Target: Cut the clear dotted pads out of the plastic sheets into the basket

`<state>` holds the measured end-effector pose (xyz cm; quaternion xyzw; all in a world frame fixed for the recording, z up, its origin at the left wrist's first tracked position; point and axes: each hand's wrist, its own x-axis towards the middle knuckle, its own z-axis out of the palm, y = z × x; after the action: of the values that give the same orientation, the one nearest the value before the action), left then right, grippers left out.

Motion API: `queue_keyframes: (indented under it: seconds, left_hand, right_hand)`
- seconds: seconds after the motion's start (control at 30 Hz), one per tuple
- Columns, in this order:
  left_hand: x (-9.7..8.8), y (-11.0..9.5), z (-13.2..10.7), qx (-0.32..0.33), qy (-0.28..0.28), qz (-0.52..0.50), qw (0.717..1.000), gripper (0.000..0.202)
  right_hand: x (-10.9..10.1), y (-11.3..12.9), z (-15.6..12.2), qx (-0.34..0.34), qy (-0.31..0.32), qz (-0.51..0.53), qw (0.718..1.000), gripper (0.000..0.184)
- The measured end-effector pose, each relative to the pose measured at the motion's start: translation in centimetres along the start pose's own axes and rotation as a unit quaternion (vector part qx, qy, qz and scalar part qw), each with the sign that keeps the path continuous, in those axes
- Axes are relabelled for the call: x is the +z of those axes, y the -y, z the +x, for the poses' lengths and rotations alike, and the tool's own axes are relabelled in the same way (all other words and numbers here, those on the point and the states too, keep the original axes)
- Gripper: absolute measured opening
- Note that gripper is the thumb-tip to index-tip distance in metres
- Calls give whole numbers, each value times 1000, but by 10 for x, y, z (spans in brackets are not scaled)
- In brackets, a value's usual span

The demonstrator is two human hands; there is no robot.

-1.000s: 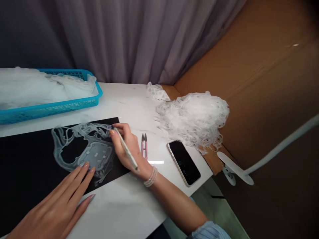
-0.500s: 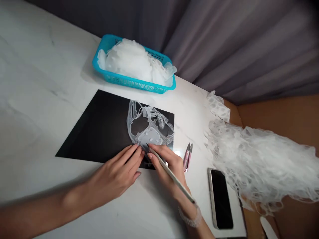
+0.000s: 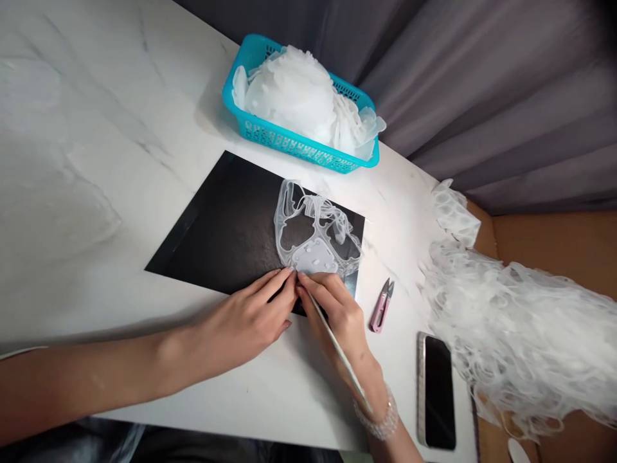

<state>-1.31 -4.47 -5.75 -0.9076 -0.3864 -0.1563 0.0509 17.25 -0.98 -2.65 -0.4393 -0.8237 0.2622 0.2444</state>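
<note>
Right hand has moved beside the left hand, pinching the tool; loosely spread left fingers press the sheet (probably steadying it) on the mat.

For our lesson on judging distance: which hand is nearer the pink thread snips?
Right. The right hand is just left of the pink thread snips; the left hand is farther left, beyond the right hand.

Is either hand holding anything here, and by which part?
The right hand holds a slim white tool near its far end, by the translucent piece. The left hand is at that piece's edge; any hold there cannot be told.
</note>
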Motion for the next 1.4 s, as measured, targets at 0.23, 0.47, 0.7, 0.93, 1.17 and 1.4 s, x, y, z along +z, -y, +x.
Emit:
queue_keyframes:
  seconds: [0.23,0.47,0.7,0.93,1.17,1.4]
  left_hand:
    - [-5,2,1,1,36,-9,999,43]
    - [-8,4,0,36,44,-1,998,40]
    - [-3,4,-2,24,53,3,998,40]
    - [-2,7,-3,45,38,-2,998,48]
    - [-4,9,1,42,39,-45,997,45]
    - [-33,18,23,-127,17,-367,921,43]
  right_hand:
    - [-7,4,-12,-43,-15,-41,998,28]
    - [-4,-8,-9,-104,2,-91,990,32]
    - [-4,-17,-3,-132,58,-202,969,40]
    - [-14,-14,-1,-78,23,-48,996,36]
    - [-124,-98,-26,315,-445,351,761,24]
    - [-77,-9,-10,168,-309,281,893,21]
